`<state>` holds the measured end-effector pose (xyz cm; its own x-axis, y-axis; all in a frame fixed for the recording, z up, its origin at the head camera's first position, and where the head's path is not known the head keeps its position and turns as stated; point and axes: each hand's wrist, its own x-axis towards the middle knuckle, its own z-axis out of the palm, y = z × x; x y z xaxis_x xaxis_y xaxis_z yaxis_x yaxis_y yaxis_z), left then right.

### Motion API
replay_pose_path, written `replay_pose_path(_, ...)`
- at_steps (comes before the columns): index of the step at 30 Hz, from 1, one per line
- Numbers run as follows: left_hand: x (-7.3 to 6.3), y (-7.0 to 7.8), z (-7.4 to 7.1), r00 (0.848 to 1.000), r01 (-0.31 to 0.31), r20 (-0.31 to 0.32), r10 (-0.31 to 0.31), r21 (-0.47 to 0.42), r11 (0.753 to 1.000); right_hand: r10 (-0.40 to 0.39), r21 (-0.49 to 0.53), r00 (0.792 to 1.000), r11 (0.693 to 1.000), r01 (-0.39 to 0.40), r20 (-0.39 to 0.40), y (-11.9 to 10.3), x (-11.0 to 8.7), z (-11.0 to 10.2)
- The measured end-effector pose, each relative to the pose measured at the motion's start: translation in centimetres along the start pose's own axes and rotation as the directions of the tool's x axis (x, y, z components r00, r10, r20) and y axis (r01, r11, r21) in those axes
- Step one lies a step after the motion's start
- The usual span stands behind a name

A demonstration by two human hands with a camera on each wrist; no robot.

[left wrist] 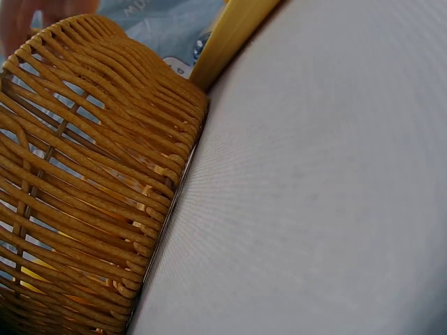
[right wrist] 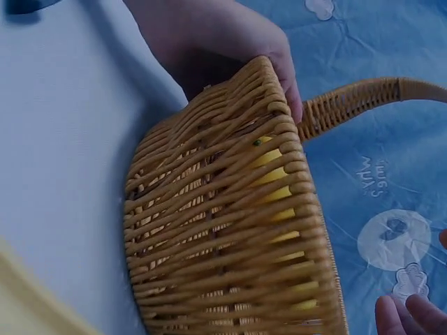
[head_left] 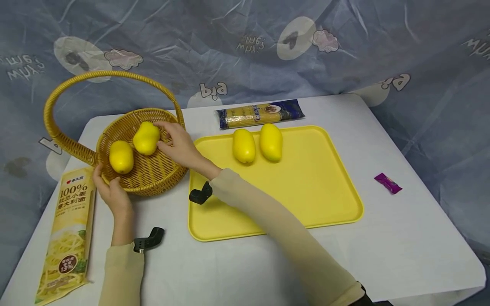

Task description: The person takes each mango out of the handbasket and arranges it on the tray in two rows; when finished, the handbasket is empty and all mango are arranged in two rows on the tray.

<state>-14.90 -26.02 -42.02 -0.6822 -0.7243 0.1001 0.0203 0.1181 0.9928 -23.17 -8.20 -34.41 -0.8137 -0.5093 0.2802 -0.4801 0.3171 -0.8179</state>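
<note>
A round wicker basket (head_left: 160, 180) with a tall arched handle stands at the left of the table. My left hand (head_left: 115, 197) grips its near-left rim by the foot of the handle; the right wrist view shows this hand (right wrist: 230, 42) curled over the rim. Inside the basket lie two yellow mangoes, one smooth mango (head_left: 121, 157) at the left and one lumpier mango (head_left: 146, 138) farther back. Over the basket's right side reaches my right hand (head_left: 179, 144), thumb and fingers spread beside the lumpier mango, fingertips right at its edge. Wicker hides most of the fruit in both wrist views.
A yellow tray (head_left: 306, 187) right of the basket holds two more mangoes (head_left: 244, 146) near its back edge. Behind it lies a blue-ended pasta packet (head_left: 260, 114). A long noodle packet (head_left: 69, 233) lies at the left, a small purple wrapper (head_left: 388, 183) at the right.
</note>
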Motion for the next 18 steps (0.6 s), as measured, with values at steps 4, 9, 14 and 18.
replay_pose_path(4, 0.1, 0.0, 0.1, 1.0, -0.002, -0.005, 0.002, -0.002, 1.0, 0.039, 0.004, 0.998, 0.999, -0.039, 0.041, -0.8, 1.5, 1.1)
replay_pose_path(9, 0.3, 0.1, 0.4, 1.0, -0.015, -0.005, 0.015, -0.014, 1.0, 0.059, -0.05, 0.996, 0.997, -0.055, 0.071, -1.9, 3.6, 2.2)
replay_pose_path(14, 0.3, 0.1, 0.3, 1.0, -0.01, 0.001, 0.01, -0.015, 1.0, 0.079, -0.107, 0.989, 0.992, -0.066, 0.122, -2.3, 4.7, 3.5)
replay_pose_path(18, 0.1, -0.1, 0.1, 1.0, -0.002, 0.0, 0.002, -0.009, 1.0, 0.125, -0.119, 0.971, 0.988, -0.102, 0.206, -2.2, 4.8, 4.7)
